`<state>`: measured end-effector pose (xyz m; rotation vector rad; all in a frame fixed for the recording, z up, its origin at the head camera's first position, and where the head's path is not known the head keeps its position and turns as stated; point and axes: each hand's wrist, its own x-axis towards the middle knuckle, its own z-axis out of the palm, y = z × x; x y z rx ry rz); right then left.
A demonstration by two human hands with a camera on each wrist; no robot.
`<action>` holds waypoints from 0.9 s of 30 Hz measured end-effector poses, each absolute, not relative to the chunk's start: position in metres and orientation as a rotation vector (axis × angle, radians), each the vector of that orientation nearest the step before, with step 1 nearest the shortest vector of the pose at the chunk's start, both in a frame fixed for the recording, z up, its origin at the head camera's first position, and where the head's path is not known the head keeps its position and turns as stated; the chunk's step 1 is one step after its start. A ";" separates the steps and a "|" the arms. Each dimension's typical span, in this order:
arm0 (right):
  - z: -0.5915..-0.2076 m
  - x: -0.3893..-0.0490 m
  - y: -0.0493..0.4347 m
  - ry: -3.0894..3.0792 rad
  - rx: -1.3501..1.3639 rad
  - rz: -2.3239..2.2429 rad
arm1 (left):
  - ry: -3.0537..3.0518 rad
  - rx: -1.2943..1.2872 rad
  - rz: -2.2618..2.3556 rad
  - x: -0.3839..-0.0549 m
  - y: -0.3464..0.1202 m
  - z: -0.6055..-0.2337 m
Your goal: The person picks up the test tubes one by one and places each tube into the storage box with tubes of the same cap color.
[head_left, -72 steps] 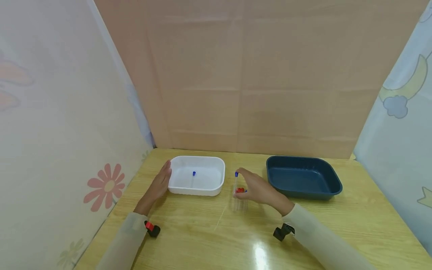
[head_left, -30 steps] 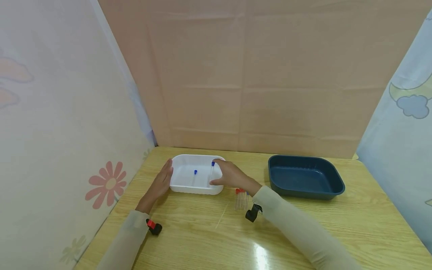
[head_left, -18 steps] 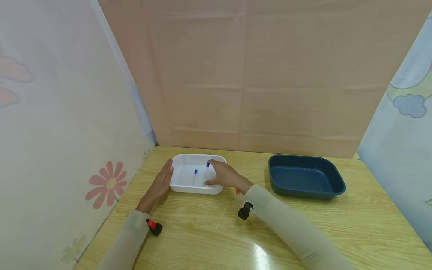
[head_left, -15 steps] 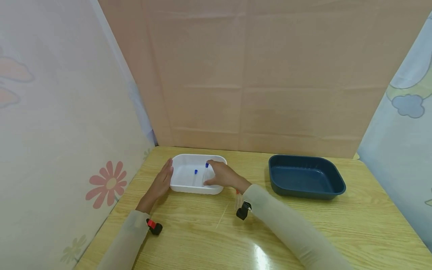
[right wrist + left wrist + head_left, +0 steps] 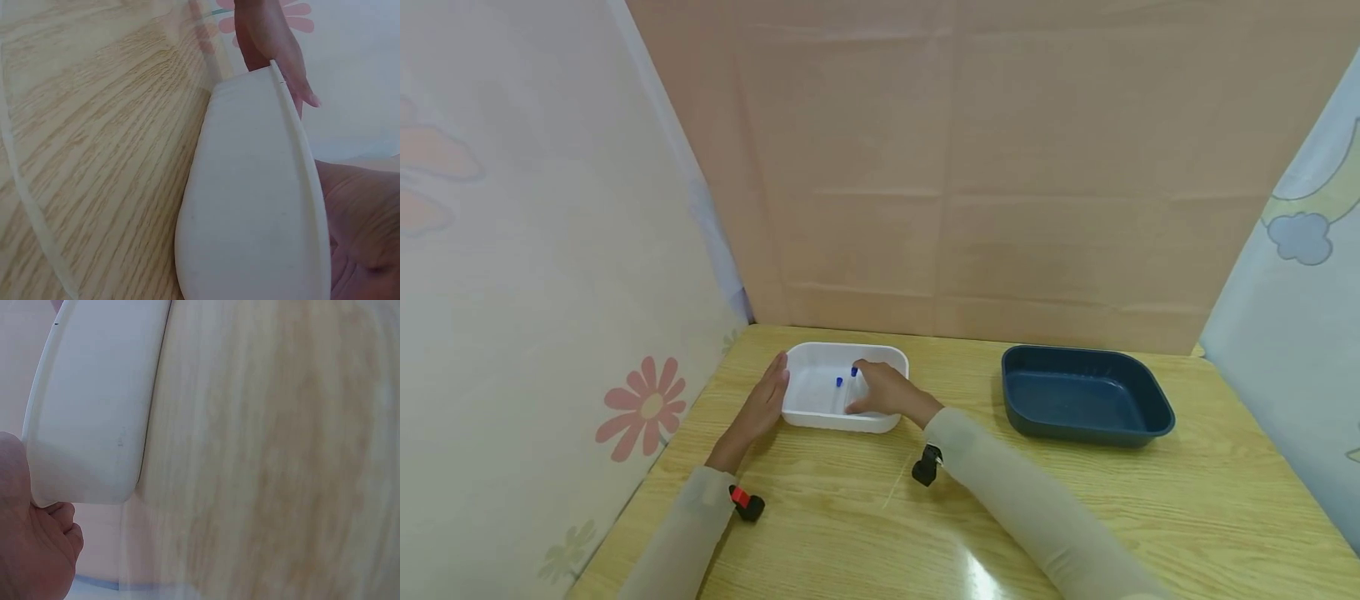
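A white tray (image 5: 835, 422) stands on the table. In the head view my left hand (image 5: 763, 409) rests against its left end, fingers fairly straight; the left wrist view shows that hand (image 5: 34, 540) at the tray's corner. My right hand (image 5: 886, 392) reaches over the tray's right side and holds a clear test tube with a blue cap (image 5: 853, 372) between thumb and fingers. To the left of it, a second blue-capped test tube (image 5: 839, 383) lies in the tray. In the right wrist view the tray's outer wall (image 5: 250, 187) hides the tubes and most fingers.
A dark blue tray (image 5: 1086, 427) stands at the back right of the wooden table (image 5: 850, 517). A brown paper sheet (image 5: 940, 183) hangs behind the table, with patterned cloth (image 5: 587, 208) along the left side. Black cameras sit on both wrists.
My right hand has carried the blue-capped tube from the group of tubes on the table leftward into the white tray. That group is now hidden behind the right arm. The left hand stays put.
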<state>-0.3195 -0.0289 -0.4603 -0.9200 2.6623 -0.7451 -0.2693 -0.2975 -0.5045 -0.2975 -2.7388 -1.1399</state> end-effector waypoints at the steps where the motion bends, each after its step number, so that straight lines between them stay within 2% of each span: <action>1: -0.461 -0.320 -0.030 2.662 -0.924 -0.736 | -2.737 -0.296 -1.144 -0.269 -0.297 -0.504; 27: -0.477 -0.328 -0.048 2.711 -0.989 -0.572 | -2.730 -0.312 -1.124 -0.272 -0.298 -0.506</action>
